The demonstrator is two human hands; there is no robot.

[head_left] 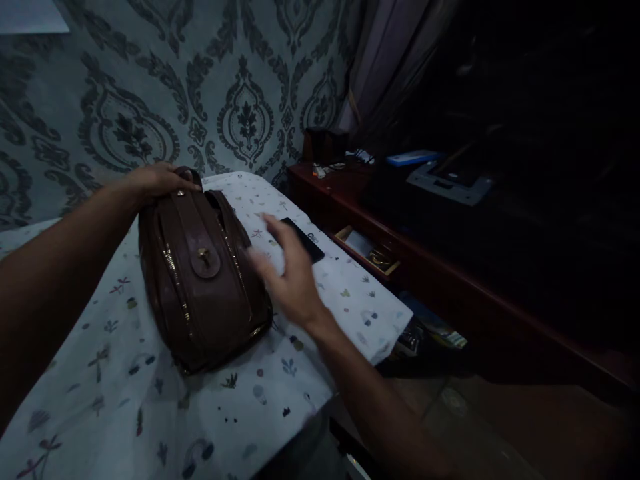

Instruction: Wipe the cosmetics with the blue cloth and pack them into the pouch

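A brown leather backpack (205, 293) with gold zips and a turn-lock on its front strap lies on a white patterned cloth (350, 293). My left hand (160, 180) is closed on its top end, by the carry handle (189, 176); part of the fingers is hidden behind the bag. Just off the bag's right side is my right hand (293, 277), slightly blurred, its thumb and fingers apart and nothing in it. A zip near that side gapes at the upper end. Behind the right fingers lies a dark flat phone (305, 241) on the cloth.
A dark red desk (345, 200) runs along the right, with a small drawer (373, 252) pulled out. On the desk are a blue box (414, 158), a grey flat object (450, 183) and cables. A patterned wall (200, 87) stands behind the cloth-covered surface.
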